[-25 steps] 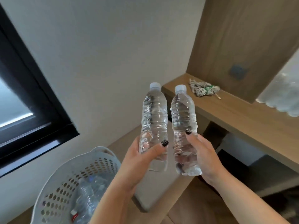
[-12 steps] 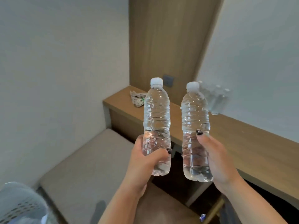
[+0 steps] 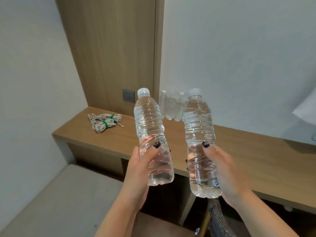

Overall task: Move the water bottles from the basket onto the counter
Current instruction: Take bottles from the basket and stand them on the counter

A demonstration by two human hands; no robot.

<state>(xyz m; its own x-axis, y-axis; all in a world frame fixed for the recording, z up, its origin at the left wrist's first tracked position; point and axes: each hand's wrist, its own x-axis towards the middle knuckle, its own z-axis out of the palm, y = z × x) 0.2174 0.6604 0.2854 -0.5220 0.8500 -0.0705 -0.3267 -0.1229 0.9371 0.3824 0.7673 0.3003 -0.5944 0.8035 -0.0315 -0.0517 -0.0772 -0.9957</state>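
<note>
Above the counter's near edge, two clear ribbed water bottles stand nearly upright in the air, white caps up: the left bottle gripped low by the left hand, the right bottle by the right hand, fingers curled round each. The wooden counter lies ahead and below, the right hand nearer it; a cluster of bottles stands at the wall, corded bundles leftward.

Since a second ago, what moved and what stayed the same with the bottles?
The view swung from the basket, now out of sight, to the counter, and both held bottles came closer to it. The bottles already standing there now show clearly. Nothing was let go: the left hand still grips the left bottle, the right hand the right bottle, both upright. The cord bundle stayed put.
</note>
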